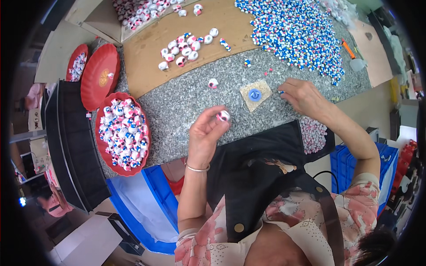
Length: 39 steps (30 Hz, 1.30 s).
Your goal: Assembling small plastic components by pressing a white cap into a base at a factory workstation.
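Observation:
My left hand (207,128) is closed, pinching a small white and pink toy head (223,116) between thumb and fingers above the speckled stone table. Off to the right, my right hand (302,96) has its fingertips pressed together on a tiny blue piece (281,92), mostly covered by the fingers. Between the hands lies a beige square pad (262,86) with a round blue cap-like thing (254,94) on it. Another white and pink toy head (213,83) rests on the stone beyond my left hand.
A red scalloped tray (98,150) heaped with joined toy figures stands at the left, beside another red tray (91,86). Loose heads (181,49) lie on cardboard (142,71). Blue and white toy bodies (297,37) form a big pile at the far right, near an orange-handled tool (348,48).

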Each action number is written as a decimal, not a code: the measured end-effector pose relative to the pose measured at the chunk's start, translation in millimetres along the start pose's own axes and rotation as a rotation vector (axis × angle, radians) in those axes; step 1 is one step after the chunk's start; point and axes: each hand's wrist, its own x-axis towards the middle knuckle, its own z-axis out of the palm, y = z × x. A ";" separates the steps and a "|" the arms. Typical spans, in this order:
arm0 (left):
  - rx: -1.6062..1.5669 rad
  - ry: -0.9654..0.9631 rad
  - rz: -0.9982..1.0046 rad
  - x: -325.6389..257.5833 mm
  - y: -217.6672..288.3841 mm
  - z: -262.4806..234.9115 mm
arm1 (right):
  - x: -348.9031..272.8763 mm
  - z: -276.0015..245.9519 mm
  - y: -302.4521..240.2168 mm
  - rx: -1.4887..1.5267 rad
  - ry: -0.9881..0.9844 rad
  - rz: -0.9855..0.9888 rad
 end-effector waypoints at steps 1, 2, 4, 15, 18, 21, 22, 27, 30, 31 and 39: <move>-0.085 -0.002 -0.011 -6.4 -0.6 4.4 | 0.8 -2.3 -2.4 0.034 0.000 -0.005; -0.092 -0.005 -0.009 -6.9 -1.9 7.0 | 4.7 -6.4 -9.4 0.027 -0.003 -0.004; -0.221 -0.020 -0.031 -6.8 -2.8 7.1 | 20.0 -8.5 -28.3 0.256 0.026 -0.085; -0.094 -0.093 0.057 3.9 13.9 6.6 | 56.8 -0.6 -48.0 -0.163 -0.178 -0.232; -0.057 -0.099 0.095 3.4 5.2 1.3 | 56.4 0.2 -47.0 -0.151 -0.200 -0.269; 0.039 -0.065 0.133 6.0 -2.5 3.7 | 55.1 1.4 -40.2 -0.117 -0.171 -0.279; 0.078 -0.009 0.117 8.3 -5.3 7.5 | 54.1 1.9 -37.8 -0.104 -0.137 -0.274; 0.378 0.054 0.354 21.1 -26.7 23.3 | 42.2 -1.8 -46.6 0.225 0.042 -0.029; 0.587 0.100 0.506 25.1 -32.1 33.1 | 32.7 -0.3 -50.8 0.730 0.004 0.327; 0.650 0.088 0.582 25.4 -32.0 36.5 | 29.4 1.9 -50.2 1.015 -0.037 0.469; 0.359 -0.231 0.263 23.5 -22.5 31.0 | 14.9 -5.7 -52.7 0.668 -0.016 0.112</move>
